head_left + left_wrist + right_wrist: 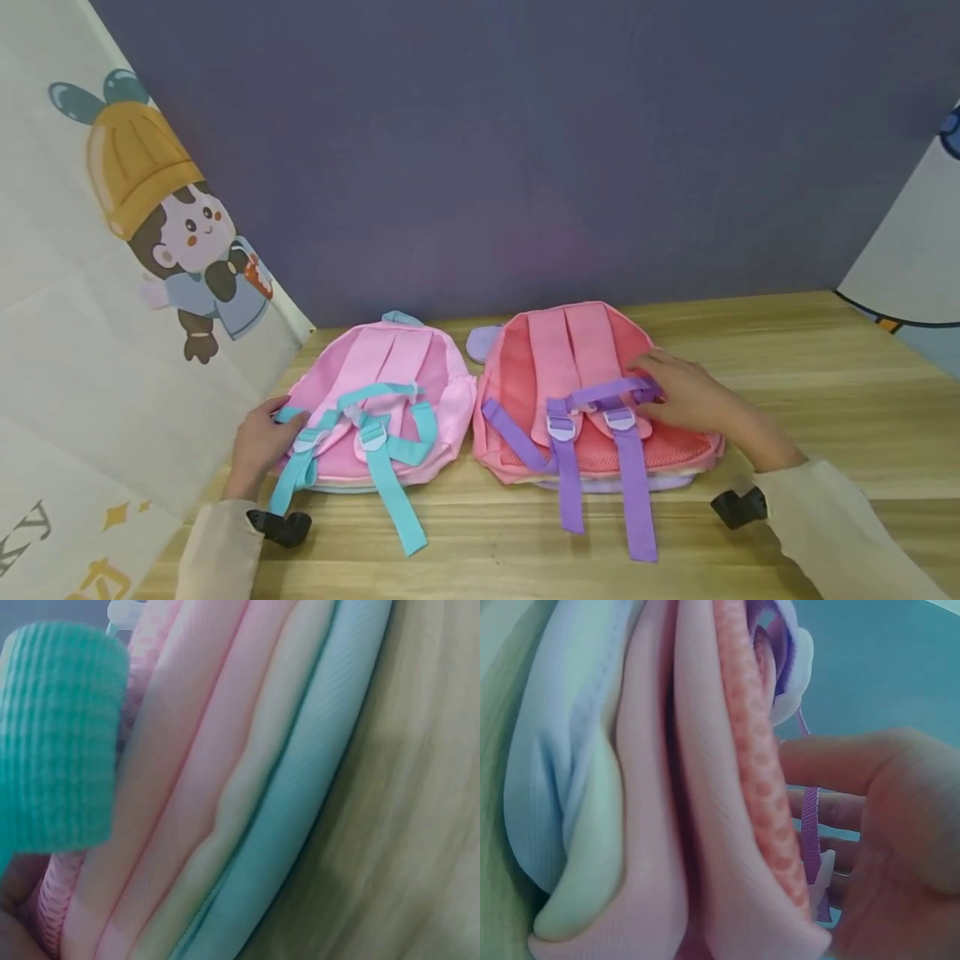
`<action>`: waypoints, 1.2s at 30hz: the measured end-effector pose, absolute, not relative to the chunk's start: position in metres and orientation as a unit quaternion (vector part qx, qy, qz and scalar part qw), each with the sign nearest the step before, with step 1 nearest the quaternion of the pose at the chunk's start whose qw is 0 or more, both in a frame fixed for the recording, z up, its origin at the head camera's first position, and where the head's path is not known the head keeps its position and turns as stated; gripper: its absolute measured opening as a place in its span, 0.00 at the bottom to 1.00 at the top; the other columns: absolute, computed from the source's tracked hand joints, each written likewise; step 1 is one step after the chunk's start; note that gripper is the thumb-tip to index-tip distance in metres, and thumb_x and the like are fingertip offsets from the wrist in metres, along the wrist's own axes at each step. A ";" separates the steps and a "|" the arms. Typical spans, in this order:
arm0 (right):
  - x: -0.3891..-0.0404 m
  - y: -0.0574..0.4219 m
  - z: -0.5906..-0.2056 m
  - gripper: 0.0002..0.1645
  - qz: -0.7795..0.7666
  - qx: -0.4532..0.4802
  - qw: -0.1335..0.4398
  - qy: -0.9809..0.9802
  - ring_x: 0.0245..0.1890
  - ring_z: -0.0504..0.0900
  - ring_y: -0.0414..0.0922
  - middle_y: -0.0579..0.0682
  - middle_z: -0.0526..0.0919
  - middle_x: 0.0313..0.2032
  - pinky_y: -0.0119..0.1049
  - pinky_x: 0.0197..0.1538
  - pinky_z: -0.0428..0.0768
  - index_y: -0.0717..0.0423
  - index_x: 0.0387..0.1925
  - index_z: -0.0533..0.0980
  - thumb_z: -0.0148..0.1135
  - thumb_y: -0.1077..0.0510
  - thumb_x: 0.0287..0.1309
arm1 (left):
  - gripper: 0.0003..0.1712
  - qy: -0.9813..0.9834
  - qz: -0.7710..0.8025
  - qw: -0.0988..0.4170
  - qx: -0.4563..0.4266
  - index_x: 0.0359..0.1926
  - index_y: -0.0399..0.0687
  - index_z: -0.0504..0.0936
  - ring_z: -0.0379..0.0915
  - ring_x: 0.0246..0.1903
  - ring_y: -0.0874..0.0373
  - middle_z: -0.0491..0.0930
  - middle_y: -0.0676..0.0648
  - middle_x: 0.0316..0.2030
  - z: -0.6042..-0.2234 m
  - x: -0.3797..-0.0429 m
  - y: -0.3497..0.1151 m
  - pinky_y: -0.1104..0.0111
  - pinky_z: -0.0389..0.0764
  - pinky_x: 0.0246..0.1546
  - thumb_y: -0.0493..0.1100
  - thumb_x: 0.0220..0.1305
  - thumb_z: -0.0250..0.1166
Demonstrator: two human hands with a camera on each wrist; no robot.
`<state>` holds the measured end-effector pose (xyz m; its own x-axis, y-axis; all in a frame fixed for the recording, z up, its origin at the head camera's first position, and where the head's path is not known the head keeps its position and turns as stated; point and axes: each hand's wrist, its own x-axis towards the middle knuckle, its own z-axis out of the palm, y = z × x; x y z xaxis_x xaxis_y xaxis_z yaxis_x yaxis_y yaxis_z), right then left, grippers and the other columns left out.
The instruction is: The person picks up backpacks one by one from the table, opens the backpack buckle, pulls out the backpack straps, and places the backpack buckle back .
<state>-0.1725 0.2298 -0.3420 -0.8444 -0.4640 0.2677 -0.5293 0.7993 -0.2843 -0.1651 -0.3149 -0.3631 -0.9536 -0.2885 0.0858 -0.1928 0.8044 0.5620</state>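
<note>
Two small backpacks lie side by side on the table, straps facing up. The pink backpack (337, 354) on the left has teal straps (393, 492). My left hand (258, 446) is at its left edge, with a teal strap between thumb and fingers. In the left wrist view, a teal webbing loop (64, 739) covers most of that hand. My right hand (693, 404) is at the right side of the coral backpack (517, 358). A purple strap (810, 825) runs between its thumb and extended fingers in the right wrist view. The thumb tip is right at the mesh back panel (761, 780).
Both bags sit on a wood-grain table (480, 542), in front of a dark blue-grey backdrop (525, 150). A pale sheet with a cartoon figure (202, 233) rises at the left. A lavender flap (482, 342) pokes out between the bags. Purple strap ends (637, 517) hang toward the front.
</note>
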 end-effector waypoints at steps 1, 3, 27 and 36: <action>-0.173 0.230 -0.343 0.31 0.177 0.264 0.094 -0.943 0.50 0.77 0.61 0.62 0.77 0.49 0.62 0.51 0.73 0.66 0.53 0.72 0.71 0.58 0.47 | 0.35 -0.946 -0.286 0.084 0.126 0.64 0.27 0.62 0.60 0.60 0.29 0.64 0.24 0.61 -0.363 -0.165 -0.314 0.43 0.63 0.60 0.48 0.64 0.57; -0.174 0.231 -0.344 0.30 0.177 0.268 0.099 -0.942 0.48 0.77 0.59 0.61 0.77 0.47 0.60 0.49 0.74 0.65 0.51 0.73 0.71 0.58 0.46 | 0.36 -0.947 -0.287 0.083 0.123 0.65 0.28 0.62 0.60 0.60 0.30 0.64 0.24 0.61 -0.364 -0.165 -0.312 0.43 0.63 0.60 0.49 0.65 0.57; -0.172 0.261 -0.343 0.22 0.168 0.197 0.059 -0.964 0.48 0.76 0.66 0.59 0.83 0.43 0.81 0.47 0.49 0.59 0.48 0.76 0.68 0.56 0.50 | 0.31 -0.941 -0.313 0.122 0.050 0.60 0.28 0.68 0.70 0.53 0.35 0.72 0.25 0.54 -0.365 -0.162 -0.274 0.47 0.69 0.55 0.41 0.59 0.63; -0.171 0.264 -0.328 0.24 0.145 0.142 0.062 -0.977 0.49 0.73 0.69 0.66 0.80 0.44 0.83 0.49 0.33 0.65 0.48 0.75 0.68 0.59 0.47 | 0.31 -0.942 -0.304 0.136 0.024 0.59 0.28 0.70 0.73 0.49 0.36 0.75 0.26 0.51 -0.369 -0.162 -0.259 0.48 0.71 0.52 0.41 0.58 0.64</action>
